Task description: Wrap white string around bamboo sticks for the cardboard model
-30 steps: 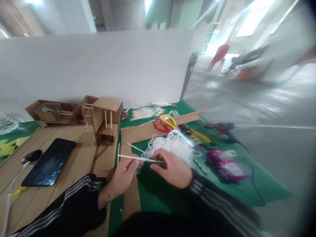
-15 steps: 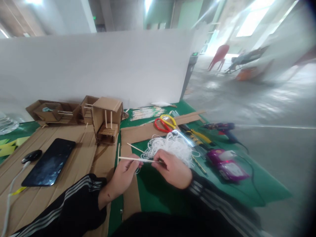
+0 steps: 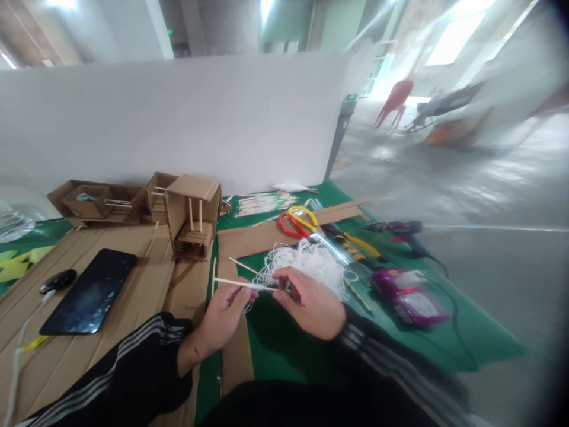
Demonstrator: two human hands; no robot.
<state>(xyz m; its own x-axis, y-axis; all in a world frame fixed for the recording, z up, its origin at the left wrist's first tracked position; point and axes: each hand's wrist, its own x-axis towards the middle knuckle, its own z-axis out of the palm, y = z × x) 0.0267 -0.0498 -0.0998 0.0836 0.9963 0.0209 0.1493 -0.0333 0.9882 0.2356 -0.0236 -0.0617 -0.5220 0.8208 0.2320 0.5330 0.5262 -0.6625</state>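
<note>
Green mat and cardboard sheets under a white partition, tools scattered to the right.
Left hand (image 3: 222, 317) pinched around thin wooden stick (image 3: 235, 284), held level above mat; right hand (image 3: 311, 302) nipping white string (image 3: 311, 264) at stick's end. Best kept taut, wraps close, stick steady.

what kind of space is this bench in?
Likely a craft or model-making bench in a large industrial-looking hall: a cardboard model house, scissors and a glue gun lie on a green mat, with bare concrete floor beyond.
</note>
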